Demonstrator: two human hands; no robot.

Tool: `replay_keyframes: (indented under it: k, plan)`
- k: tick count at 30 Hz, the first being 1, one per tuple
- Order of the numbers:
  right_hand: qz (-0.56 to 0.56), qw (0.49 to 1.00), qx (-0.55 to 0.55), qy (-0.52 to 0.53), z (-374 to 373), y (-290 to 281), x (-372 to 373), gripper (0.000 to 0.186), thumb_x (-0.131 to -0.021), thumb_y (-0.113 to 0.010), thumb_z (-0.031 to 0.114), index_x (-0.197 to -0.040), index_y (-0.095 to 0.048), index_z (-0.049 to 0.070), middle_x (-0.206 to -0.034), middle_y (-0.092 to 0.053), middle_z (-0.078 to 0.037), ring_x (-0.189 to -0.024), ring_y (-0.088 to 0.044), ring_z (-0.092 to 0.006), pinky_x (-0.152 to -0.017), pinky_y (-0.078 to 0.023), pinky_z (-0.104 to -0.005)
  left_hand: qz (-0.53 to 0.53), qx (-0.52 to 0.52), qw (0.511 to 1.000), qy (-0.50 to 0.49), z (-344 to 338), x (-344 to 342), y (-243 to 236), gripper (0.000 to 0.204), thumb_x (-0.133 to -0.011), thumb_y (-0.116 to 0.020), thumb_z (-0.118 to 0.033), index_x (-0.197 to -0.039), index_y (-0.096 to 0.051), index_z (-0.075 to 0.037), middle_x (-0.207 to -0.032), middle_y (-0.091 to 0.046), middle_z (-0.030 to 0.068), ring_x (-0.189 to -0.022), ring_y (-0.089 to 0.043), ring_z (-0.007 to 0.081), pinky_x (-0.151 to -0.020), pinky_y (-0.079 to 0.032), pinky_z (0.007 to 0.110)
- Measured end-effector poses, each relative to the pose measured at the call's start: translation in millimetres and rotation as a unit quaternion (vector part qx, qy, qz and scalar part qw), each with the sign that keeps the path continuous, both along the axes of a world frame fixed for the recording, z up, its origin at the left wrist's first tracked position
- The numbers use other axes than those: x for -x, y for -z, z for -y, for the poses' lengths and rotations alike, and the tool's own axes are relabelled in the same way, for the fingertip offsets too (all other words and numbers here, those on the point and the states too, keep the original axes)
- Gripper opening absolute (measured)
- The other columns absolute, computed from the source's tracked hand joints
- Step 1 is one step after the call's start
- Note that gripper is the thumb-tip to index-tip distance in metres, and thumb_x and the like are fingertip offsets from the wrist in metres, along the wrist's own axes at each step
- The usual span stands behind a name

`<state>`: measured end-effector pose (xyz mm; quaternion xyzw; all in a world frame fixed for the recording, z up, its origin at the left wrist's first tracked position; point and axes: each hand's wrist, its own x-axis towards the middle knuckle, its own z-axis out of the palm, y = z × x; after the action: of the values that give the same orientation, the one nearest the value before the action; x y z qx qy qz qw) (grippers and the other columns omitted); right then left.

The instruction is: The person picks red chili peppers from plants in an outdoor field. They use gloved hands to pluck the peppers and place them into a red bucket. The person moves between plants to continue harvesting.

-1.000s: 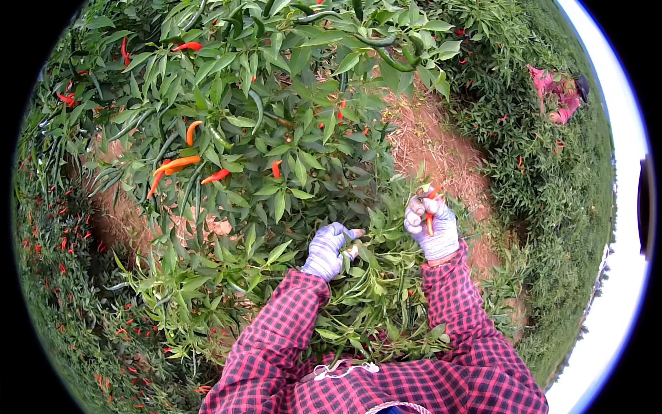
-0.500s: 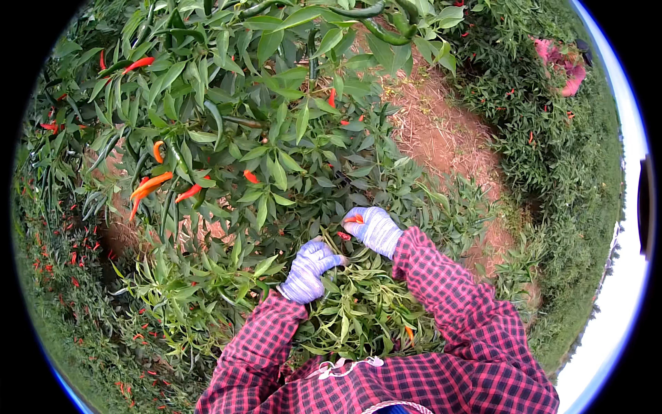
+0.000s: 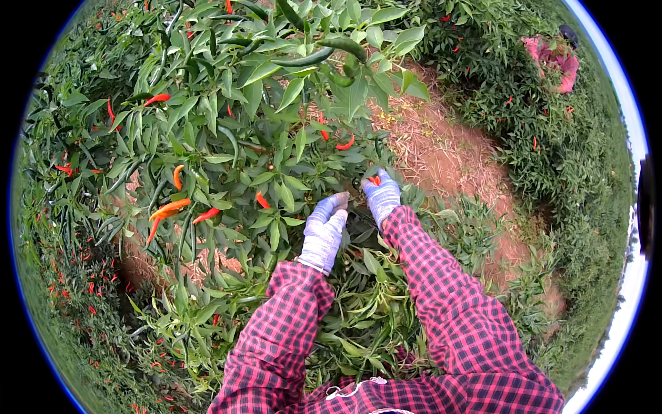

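My right hand (image 3: 383,196), in a white and purple knit glove, is closed around red chili peppers (image 3: 374,181), part of which shows at the palm side. Its fingertips sit among the leaves at the edge of the chili plant. My left hand (image 3: 323,233), gloved the same way, reaches into the plant with its thumb apart from the fingers; nothing shows between them. Around it hang a small red chili (image 3: 262,200), a curved red one (image 3: 345,143) and an orange one (image 3: 170,208). Leaves hide the stems just beyond both hands.
Large green chilies (image 3: 303,58) hang at the top, close to me. A strip of reddish soil with straw (image 3: 441,148) runs between the plant rows. Farther right, a person in pink (image 3: 554,64) is among the bushes. Leafy branches (image 3: 365,310) press against my front.
Both hands have moved forward, away from my body and farther into the plant. The left hand has opened out from a curled shape. Red chilies stay in the right hand.
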<state>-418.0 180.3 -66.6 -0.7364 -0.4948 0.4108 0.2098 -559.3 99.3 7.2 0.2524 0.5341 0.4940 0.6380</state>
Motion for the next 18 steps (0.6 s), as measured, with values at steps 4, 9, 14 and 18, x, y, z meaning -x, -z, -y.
replay_keyframes:
  k: [4,9,14,18]
  plan:
    - [0.049,0.989,0.063,0.124,-6,7,-25,0.055,-0.072,-0.063,0.023,-0.117,-0.045,-0.004,-0.101,-0.057,-0.022,-0.091,-0.057,-0.0308,-0.080,-0.043,-0.0339,-0.299,0.088,0.950,-0.003,-48,-14,50,0.046,-0.075,-0.056,-0.003,-0.119,-0.045,-0.006,-0.113,-0.051,0.0149,-0.100,-0.053,0.0265,-0.086,-0.043,0.034]
    - [0.029,0.982,0.092,0.162,8,8,-60,0.055,-0.072,-0.062,0.021,-0.118,-0.043,-0.004,-0.100,-0.057,-0.020,-0.089,-0.058,-0.0288,-0.078,-0.044,-0.0328,-0.646,-0.015,0.762,0.037,-86,-10,66,0.056,-0.070,-0.062,-0.012,-0.122,-0.039,-0.009,-0.126,-0.038,0.0142,-0.111,-0.044,0.0334,-0.093,-0.038,0.041]
    - [0.062,0.996,0.038,0.055,26,-22,-63,0.041,-0.075,-0.061,0.019,-0.111,-0.052,0.000,-0.098,-0.060,-0.019,-0.088,-0.060,-0.0272,-0.077,-0.045,-0.0320,-0.545,0.255,0.764,0.232,-118,-2,84,0.085,-0.065,-0.071,-0.038,-0.133,-0.028,-0.009,-0.130,-0.039,0.0169,-0.116,-0.042,0.0329,-0.097,-0.034,0.037]
    - [-0.167,0.983,-0.029,0.073,38,-22,-50,0.027,-0.074,-0.062,0.005,-0.101,-0.059,0.001,-0.086,-0.063,-0.007,-0.075,-0.056,-0.0095,-0.070,-0.045,-0.0227,-0.530,0.084,0.784,0.312,-91,6,132,0.054,-0.075,-0.062,-0.032,-0.120,-0.046,-0.006,-0.109,-0.057,0.0162,-0.097,-0.055,0.0291,-0.084,-0.042,0.036]
